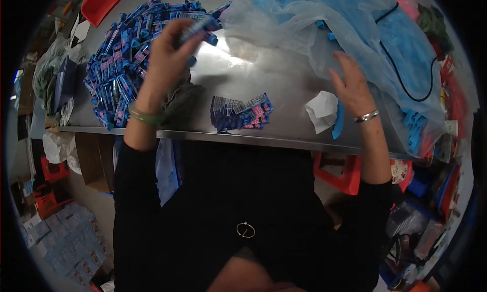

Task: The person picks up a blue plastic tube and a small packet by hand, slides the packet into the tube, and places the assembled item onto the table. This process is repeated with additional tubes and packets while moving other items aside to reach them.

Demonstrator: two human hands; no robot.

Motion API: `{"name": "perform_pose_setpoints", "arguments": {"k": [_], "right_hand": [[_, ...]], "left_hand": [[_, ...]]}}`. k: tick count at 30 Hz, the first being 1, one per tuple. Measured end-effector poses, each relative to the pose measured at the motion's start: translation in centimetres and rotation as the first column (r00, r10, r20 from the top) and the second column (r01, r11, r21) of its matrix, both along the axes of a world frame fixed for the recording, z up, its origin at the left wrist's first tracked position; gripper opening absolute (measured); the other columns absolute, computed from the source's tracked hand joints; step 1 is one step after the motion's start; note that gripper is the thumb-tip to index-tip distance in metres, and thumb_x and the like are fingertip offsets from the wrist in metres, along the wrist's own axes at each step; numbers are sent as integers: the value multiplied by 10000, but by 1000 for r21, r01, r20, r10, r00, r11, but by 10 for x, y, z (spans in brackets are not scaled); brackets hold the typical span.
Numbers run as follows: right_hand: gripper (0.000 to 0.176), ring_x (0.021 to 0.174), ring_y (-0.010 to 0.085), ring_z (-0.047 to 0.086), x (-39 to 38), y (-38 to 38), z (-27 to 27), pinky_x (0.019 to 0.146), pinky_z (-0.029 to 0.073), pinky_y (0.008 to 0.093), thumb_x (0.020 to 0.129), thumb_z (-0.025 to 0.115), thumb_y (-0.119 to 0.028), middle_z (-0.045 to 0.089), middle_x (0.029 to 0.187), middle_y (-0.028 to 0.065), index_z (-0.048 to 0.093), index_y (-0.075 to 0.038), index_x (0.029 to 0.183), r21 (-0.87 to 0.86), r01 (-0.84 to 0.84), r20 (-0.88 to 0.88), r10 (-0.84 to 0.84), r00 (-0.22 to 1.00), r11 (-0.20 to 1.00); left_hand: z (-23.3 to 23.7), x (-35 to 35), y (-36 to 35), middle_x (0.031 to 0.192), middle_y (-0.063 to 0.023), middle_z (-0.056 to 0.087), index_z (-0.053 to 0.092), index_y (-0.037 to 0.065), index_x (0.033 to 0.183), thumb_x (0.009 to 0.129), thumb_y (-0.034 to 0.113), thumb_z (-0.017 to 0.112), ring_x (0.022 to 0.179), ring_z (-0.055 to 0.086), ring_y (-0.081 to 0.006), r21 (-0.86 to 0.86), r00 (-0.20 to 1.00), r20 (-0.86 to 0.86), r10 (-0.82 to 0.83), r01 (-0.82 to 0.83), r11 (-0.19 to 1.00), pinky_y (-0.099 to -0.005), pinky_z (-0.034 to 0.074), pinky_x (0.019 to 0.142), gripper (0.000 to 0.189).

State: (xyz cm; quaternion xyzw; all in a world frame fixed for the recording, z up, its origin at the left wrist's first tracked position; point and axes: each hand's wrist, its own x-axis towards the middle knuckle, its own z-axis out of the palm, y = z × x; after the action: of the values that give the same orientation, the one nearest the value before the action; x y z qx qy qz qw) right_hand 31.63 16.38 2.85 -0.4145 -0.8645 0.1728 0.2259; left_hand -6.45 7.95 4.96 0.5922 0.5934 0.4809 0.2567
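My left hand [170, 53], a green bangle at its wrist, is closed on a small blue tube-shaped packet [199, 29]. It is raised over the right side of a large heap of blue packets with pink labels [114, 64]. My right hand [351, 81] has its thumb and fingers apart and holds nothing I can see. It is beside a clear plastic bag [314, 43] full of light blue pieces. Below that hand lie a crumpled white paper [321, 112] and a light blue strip [338, 120]. Flat printed wrappers [241, 112] are fanned out near the table's front edge.
The metal table [274, 89] has a raised front edge close to my body. A dark cloth [181, 103] lies below my left hand. A red tray [101, 4] is at the back left. A black cord [406, 92] runs over the bag. Under the table is a cardboard box [96, 162].
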Motion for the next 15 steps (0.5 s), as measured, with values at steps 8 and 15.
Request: {"name": "perform_pose_setpoints", "arguments": {"k": [8, 15], "right_hand": [[363, 1127, 398, 517, 13, 65, 10, 956, 423, 435, 896, 515, -62, 565, 1210, 230, 520, -27, 1257, 343, 83, 191, -156, 969, 936], [249, 982, 378, 602, -8, 88, -32, 869, 496, 458, 836, 579, -87, 639, 1027, 186, 582, -29, 1078, 598, -161, 485, -195, 852, 785]], "left_hand": [[12, 12, -12, 996, -102, 610, 641, 91, 968, 743, 160, 754, 910, 572, -294, 380, 638, -724, 262, 53, 923, -401, 446, 774, 261], [-53, 95, -65, 847, -97, 529, 581, 76, 862, 687, 127, 767, 809, 529, -297, -4, 805, -577, -133, 160, 987, -397, 398, 725, 260]]}}
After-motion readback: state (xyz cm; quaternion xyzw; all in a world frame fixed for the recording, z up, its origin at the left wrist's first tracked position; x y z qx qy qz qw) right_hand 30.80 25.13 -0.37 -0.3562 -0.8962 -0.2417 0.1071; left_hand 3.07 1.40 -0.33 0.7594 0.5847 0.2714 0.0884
